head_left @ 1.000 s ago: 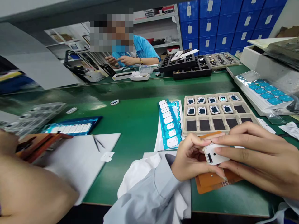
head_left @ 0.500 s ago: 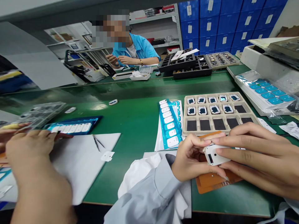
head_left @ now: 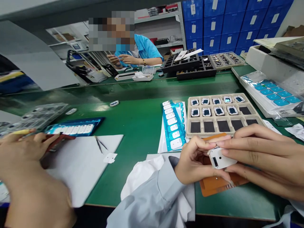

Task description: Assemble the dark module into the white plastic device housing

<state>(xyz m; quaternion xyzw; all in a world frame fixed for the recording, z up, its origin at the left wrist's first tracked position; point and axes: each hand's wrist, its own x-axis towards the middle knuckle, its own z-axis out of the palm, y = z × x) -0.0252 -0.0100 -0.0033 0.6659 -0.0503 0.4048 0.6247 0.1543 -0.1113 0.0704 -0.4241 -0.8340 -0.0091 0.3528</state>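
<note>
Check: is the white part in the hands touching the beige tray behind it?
Apart. The head view shows the white part held by both hands over the orange pad, short of the beige tray.

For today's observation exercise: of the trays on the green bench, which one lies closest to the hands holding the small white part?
The beige tray with black-lined pockets, directly beyond the left hand and right hand; the black trays sit far across the bench.

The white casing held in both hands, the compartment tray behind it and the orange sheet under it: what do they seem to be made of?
White casing: apparently moulded plastic, smooth with a soft sheen and rounded corners, pinched between left hand and right hand. Compartment tray: probably pulp or matte formed plastic, going by its dull beige ribs. Orange sheet: thin and flat, perhaps card or film; the look leaves it open.
</note>
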